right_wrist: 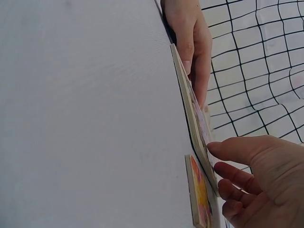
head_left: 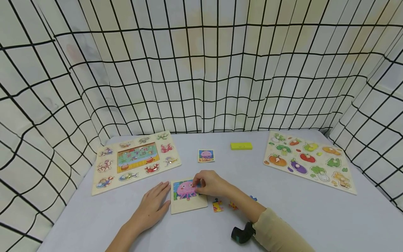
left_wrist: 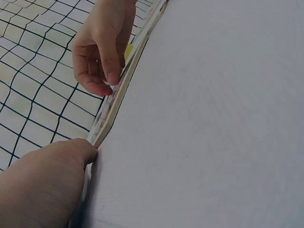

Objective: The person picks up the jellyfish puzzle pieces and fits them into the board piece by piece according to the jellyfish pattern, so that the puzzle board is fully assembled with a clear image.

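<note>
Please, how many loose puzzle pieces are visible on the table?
3: a yellow piece right of the small board, another on the near side of the right forearm, and a blue piece beyond it. The forearm may hide more.

White table [head_left: 315,217], black netting [head_left: 203,27] (square-meshed), pale backdrop [head_left: 225,42]; perhaps cloth

Left hand [head_left: 153,204]: touching puzzle board's [head_left: 189,207] left edge
Right hand [head_left: 211,184]: fingers at pink jellyfish [head_left: 185,189]
Loose pieces [head_left: 217,206]: beside right wrist
Picture card [head_left: 206,156]: beyond both hands
</note>
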A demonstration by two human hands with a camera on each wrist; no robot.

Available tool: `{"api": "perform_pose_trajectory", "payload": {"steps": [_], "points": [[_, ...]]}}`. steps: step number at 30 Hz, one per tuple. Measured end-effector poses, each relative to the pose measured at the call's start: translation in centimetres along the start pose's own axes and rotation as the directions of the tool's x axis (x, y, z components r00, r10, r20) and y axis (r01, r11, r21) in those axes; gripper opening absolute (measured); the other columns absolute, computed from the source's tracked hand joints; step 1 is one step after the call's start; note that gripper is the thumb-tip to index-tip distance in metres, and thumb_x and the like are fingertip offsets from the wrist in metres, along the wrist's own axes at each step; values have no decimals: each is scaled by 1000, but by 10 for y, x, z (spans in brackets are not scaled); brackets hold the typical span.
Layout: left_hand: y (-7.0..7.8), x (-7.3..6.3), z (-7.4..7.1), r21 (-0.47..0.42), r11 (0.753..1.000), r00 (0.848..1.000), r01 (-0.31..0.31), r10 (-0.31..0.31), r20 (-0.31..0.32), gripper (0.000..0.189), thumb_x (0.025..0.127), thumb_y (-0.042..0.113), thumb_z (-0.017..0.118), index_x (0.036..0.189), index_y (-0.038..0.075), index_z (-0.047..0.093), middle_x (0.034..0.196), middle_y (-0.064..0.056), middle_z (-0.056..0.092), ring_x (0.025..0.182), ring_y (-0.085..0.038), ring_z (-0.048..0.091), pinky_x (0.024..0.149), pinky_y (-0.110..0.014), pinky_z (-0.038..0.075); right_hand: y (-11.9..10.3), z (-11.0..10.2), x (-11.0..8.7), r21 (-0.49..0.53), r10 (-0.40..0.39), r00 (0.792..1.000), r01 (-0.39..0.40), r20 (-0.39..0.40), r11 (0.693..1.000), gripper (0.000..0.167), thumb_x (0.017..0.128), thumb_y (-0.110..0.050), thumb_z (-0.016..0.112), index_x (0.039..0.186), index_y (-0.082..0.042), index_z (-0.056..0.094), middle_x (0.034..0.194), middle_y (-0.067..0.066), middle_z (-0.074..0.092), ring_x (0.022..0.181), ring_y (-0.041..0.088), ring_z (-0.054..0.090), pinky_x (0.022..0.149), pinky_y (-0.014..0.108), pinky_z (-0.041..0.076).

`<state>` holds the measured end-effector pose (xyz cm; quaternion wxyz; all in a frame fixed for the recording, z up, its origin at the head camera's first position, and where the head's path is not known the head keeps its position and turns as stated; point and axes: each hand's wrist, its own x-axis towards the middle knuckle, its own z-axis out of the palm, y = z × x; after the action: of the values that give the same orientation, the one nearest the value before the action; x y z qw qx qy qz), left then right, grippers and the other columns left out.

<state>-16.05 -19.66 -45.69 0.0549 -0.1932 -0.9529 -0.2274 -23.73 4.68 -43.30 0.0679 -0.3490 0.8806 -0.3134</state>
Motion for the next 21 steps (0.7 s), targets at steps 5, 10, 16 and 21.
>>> {"api": "perform_pose_trajectory", "payload": {"steps": [5,10,16,21], "points": [[0,1,1,1,1000,1000,0,0,-3,54,89,21,59,136,2,42,143,-10,36,133,-30,26,104,-54,21,0,-1,-1,-17,-13,1000,13,-3,1000,9,81,-16,70,89,-15,65,73,-7,52,59,3,43,49,15,36],[-1,1,2,7,1000,1000,-2,2,-2,54,89,22,58,136,2,42,143,-11,36,133,-30,26,104,-54,21,-1,-5,-5,-25,-18,1000,18,-5,1000,11,81,-16,70,91,-14,66,76,-7,55,60,3,45,51,15,38],[-2,2,1,10,1000,1000,-4,4,-6,54,89,22,58,136,2,42,143,-11,36,133,-30,26,104,-53,21,-2,-10,-12,-24,2,1000,-3,-9,1000,12,81,-13,69,92,-13,66,83,-6,58,64,5,46,54,16,42],[-2,1,1,7,1000,1000,-1,1,0,54,89,22,58,136,2,42,143,-11,36,133,-31,26,103,-53,21,-2,-14,-21,-27,15,1000,-15,-2,1000,12,80,-12,69,92,-13,66,83,-8,57,68,6,47,59,17,44]]}}
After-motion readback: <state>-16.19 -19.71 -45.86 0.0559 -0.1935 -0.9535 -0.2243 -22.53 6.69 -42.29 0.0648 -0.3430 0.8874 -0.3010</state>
